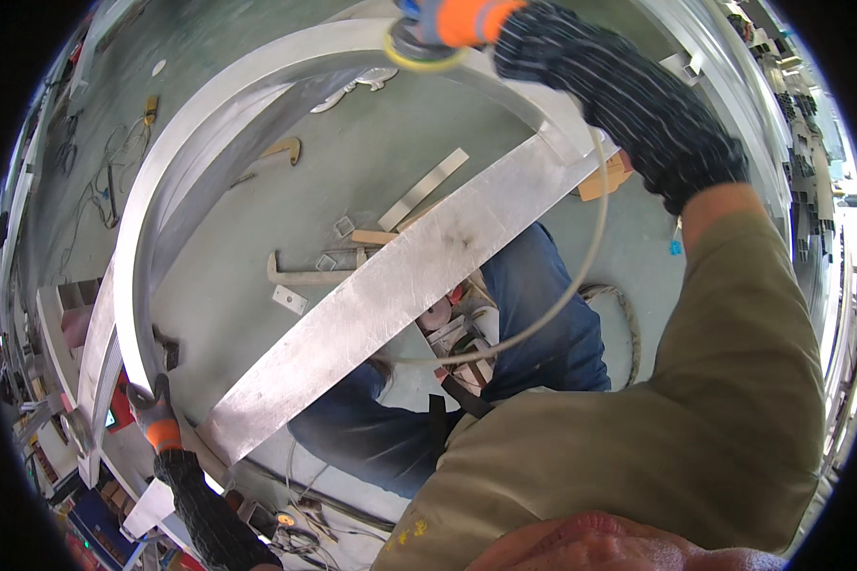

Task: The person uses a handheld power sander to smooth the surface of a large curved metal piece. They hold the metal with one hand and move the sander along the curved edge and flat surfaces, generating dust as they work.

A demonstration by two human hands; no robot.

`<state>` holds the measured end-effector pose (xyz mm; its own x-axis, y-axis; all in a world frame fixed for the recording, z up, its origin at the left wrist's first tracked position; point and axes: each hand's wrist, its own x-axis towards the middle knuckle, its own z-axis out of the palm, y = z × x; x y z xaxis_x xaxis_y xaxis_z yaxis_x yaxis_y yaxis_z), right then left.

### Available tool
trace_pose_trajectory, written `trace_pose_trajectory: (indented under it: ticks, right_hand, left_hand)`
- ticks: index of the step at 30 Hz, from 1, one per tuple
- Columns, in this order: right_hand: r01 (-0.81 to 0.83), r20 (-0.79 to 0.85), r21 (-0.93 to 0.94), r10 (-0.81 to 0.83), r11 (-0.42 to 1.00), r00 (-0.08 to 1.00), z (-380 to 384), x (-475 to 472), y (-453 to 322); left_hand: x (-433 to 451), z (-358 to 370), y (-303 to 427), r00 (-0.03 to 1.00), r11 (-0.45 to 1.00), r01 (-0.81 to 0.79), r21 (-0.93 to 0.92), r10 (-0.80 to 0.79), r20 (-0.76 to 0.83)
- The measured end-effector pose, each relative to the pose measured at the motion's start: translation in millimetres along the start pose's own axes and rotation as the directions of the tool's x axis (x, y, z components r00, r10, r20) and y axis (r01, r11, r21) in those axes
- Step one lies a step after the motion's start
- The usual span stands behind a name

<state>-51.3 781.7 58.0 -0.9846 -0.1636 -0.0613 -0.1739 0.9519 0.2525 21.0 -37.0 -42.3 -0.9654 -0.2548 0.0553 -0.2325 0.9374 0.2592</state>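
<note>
A large curved metal frame [139,207] arches across the view, joined at the right to a straight, flat metal bar [400,285] that crosses above my knees. At the top, my right hand [464,20], in an orange and grey glove, is closed on a hand-held disc sander [423,53] with a yellow-edged pad, which lies over the arch; it is partly cut off by the picture's rim. A pale hose [591,250] loops down from near my right forearm. My left hand [156,417], gloved in orange and dark grey, grips the arch's lower left end.
On the floor inside the arch lie a clamp [314,277], wood strips [373,236], a metal strip [425,189] and a small plate with holes [290,300]. A box of discs and tools [460,335] stands between my legs. Cables [307,528] trail at the lower left.
</note>
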Motion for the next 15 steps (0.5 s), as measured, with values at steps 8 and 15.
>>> trace_pose_trajectory:
  ticks: [8, 15]
  right_hand:
    - [-0.252, -0.132, 0.057, 0.257, 0.966, 0.957, -11.4, -125.4, 8.9]
    - [-0.451, 0.16, -0.129, 0.467, 0.883, 0.87, -1.9, -186.1, 14.5]
  left_hand:
    - [5.2, 8.1, -12.4, 0.998, 0.992, -0.034, -0.119, 0.027, -0.062]
    - [16.0, 22.2, -32.4, 0.999, 0.961, -0.008, -0.278, -0.001, -0.033]
